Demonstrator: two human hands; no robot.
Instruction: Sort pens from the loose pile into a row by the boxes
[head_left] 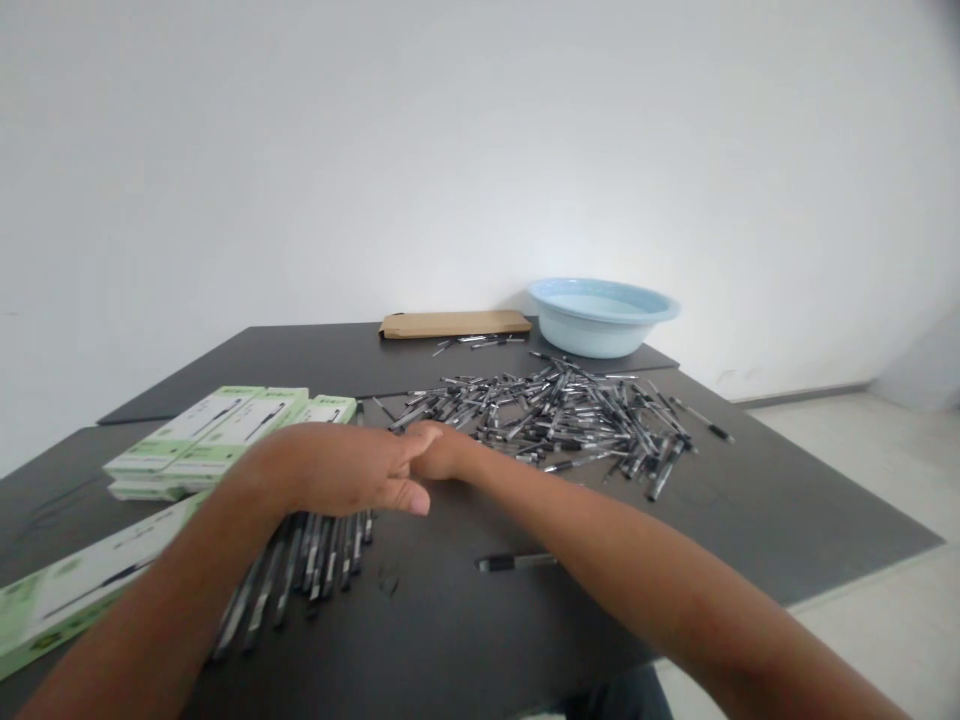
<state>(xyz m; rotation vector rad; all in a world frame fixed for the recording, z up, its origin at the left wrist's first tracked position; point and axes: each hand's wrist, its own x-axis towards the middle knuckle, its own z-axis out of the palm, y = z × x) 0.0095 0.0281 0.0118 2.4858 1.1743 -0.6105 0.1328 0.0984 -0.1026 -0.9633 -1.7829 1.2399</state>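
Note:
My left hand point(345, 468) is over a row of black-and-clear pens point(326, 560) lying side by side on the dark table. Its thumb and forefinger are stretched out and apart, pointing right, and I see nothing held between them. My right hand point(441, 452) reaches across to meet it, at the left edge of a loose heap of similar pens point(555, 410). The left hand covers its fingers, so whether it holds something is hidden. One single pen point(517, 562) lies near my right forearm.
Green-and-white pen boxes point(217, 430) are stacked at left, with another box point(97, 575) lying nearer me. At the back are a flat brown cardboard piece point(456, 323), a few pens point(487, 341) and a light blue basin point(600, 325). The dark table point(787, 500) ends at right.

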